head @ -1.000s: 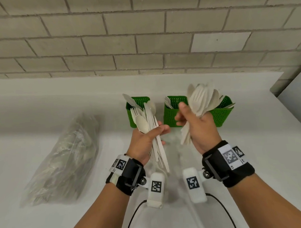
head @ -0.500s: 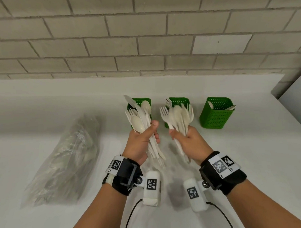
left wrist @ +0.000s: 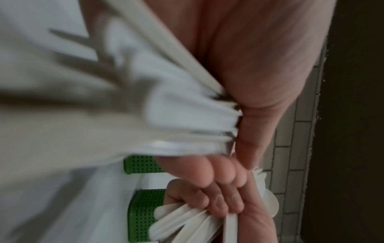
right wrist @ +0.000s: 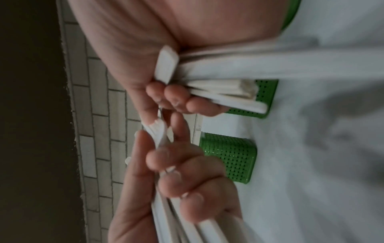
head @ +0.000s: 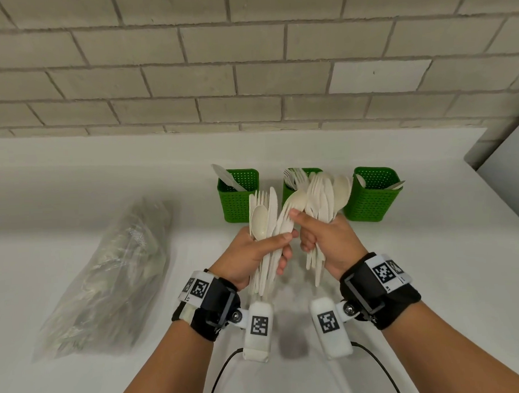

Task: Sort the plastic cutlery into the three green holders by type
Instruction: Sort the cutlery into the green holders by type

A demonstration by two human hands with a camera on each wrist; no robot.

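My right hand had moved in close to my left hand. Each gripped a mixed bunch of plastic cutlery, in front of the middle holder. I thought I should pull out one piece slowly, holding the rest tight.

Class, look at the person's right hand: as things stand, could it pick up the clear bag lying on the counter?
Probably not yet. The right hand grips a full bundle of cutlery, and the bag lies beyond the left hand, which is also full.
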